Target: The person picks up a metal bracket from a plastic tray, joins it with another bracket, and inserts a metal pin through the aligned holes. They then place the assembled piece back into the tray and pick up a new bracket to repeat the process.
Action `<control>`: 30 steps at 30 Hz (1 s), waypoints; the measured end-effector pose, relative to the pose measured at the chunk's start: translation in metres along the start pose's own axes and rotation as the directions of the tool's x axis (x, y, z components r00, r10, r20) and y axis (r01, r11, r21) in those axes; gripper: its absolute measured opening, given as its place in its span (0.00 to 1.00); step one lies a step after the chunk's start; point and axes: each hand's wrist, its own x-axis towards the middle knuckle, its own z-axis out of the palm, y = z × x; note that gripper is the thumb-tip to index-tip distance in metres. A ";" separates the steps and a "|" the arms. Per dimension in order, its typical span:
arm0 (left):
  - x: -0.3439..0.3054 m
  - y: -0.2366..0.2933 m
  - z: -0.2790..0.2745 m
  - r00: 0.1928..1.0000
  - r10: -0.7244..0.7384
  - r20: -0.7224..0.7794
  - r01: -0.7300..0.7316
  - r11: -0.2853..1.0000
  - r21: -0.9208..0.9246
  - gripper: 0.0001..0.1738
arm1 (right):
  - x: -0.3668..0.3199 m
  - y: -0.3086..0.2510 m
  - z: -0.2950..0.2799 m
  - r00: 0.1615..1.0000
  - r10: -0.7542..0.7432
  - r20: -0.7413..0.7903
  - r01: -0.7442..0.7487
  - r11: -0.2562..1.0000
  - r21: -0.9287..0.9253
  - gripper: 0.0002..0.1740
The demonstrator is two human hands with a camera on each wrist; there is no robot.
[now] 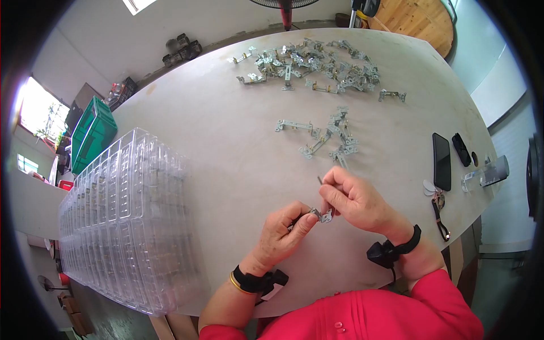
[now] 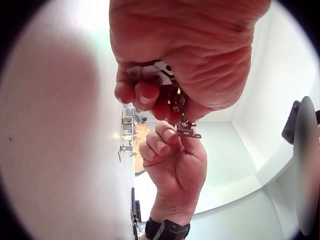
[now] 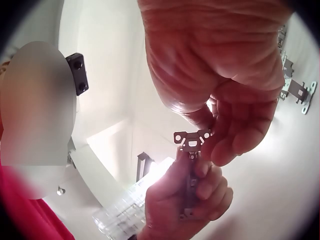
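In the head view my left hand (image 1: pixel 283 229) grips a small metal bracket (image 1: pixel 326 216) between thumb and fingers, over the near part of the table. The bracket's flat end, pierced with holes, sticks out past the fingertips; in the right wrist view this holed end (image 3: pixel 192 142) faces the camera. My right hand (image 1: pixel 360 201) is close beside it, thumb and forefinger pinched together. A thin dark rod-like piece (image 1: pixel 319 180) pokes out from those fingers. The right fingertips (image 3: pixel 222 152) lie right at the bracket's end. Most of the bracket's body is hidden in the left hand.
Several similar brackets (image 1: pixel 320 136) lie beyond the hands, with a larger heap (image 1: pixel 317 65) at the far side. Clear plastic trays (image 1: pixel 136 226) stand stacked at left, near a green crate (image 1: pixel 93 136). A phone (image 1: pixel 441 161), keys and a clear bottle (image 1: pixel 487 173) lie at right.
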 end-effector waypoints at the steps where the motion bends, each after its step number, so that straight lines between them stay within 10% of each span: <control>1: 0.000 0.001 0.001 1.000 0.000 0.001 0.000 1.000 0.000 0.15 | 0.000 0.001 0.001 0.991 -0.107 -0.085 0.099 0.991 -0.087 0.10; 9: 0.005 -0.002 0.010 0.937 0.118 -0.329 -0.050 0.977 0.208 0.11 | 0.001 0.001 0.001 0.996 -0.028 -0.088 0.029 0.999 0.014 0.09; 30: 0.008 -0.004 0.012 0.906 0.191 -0.378 -0.051 0.935 0.350 0.10 | 0.010 0.019 -0.003 0.986 -0.085 -0.146 0.101 0.990 0.101 0.08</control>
